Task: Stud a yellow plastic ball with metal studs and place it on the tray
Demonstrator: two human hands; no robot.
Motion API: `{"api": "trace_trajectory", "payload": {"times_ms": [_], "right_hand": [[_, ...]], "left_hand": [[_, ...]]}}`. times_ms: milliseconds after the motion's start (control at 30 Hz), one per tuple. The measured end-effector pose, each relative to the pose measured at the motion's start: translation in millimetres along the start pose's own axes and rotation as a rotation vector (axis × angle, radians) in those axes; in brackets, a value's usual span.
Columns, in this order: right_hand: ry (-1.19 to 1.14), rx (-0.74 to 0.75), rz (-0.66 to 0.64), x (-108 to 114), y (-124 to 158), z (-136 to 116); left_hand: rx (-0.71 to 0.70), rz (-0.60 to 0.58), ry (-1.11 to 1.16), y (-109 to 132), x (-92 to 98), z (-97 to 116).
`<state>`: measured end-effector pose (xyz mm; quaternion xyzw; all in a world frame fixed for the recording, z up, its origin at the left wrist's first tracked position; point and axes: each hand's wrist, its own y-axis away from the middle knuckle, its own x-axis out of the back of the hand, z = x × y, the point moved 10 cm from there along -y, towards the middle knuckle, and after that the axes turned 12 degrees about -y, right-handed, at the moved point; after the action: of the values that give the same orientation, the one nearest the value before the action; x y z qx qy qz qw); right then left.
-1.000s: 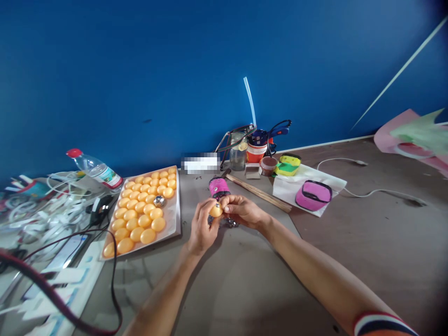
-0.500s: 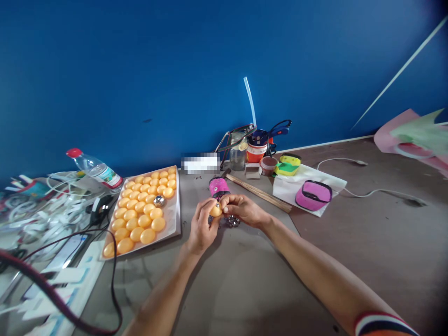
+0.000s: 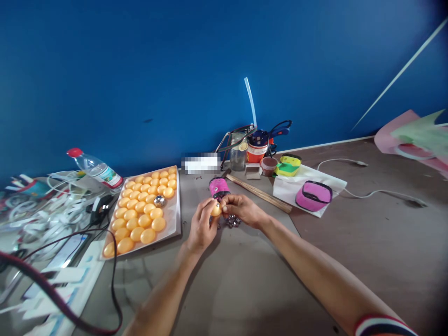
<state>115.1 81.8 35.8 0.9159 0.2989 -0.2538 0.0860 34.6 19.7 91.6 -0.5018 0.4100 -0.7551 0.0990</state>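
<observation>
An orange ping-pong-like ball (image 3: 215, 210) is gripped between the thumb and fingers of my left hand (image 3: 203, 227), with a small shiny stone on its top. My right hand (image 3: 244, 209) is pinched closed at the ball's right side; whatever its fingertips hold is too small to make out. Just below the right hand lies a pile of dark glittering stones (image 3: 234, 221). A pink and black rounded piece (image 3: 219, 186) sits right behind my hands, its near part partly hidden. To the left, a shallow white box (image 3: 172, 225) bears many orange balls and one stone-covered silver ball (image 3: 159, 200).
A wooden stick (image 3: 261, 193) lies behind my right hand. Beyond stand a glass jar (image 3: 238, 158), an orange-white cup (image 3: 256, 153) and a small brown pot (image 3: 269, 166). At right, a pink pouch-like piece (image 3: 312, 196) rests on white paper. Cables and a bottle (image 3: 101, 173) crowd the left.
Both hands stay almost in place at the ball. The ball has turned slightly in my left fingers, and slightly more of the stone pile shows under my right hand.
</observation>
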Motion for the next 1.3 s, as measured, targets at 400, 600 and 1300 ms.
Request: {"api": "trace_trajectory", "payload": {"times_ms": [400, 600, 1300], "right_hand": [[0.023, -0.039, 0.131, 8, 1, 7], [0.070, -0.037, 0.183, 11, 0, 6], [-0.479, 0.016, 0.001, -1, -5, 8]], "left_hand": [[-0.026, -0.041, -0.041, 2, -7.0, -3], [-0.023, -0.043, -0.038, 1, -7.5, -1], [0.127, -0.038, 0.214, -2, -4.6, -5]]}}
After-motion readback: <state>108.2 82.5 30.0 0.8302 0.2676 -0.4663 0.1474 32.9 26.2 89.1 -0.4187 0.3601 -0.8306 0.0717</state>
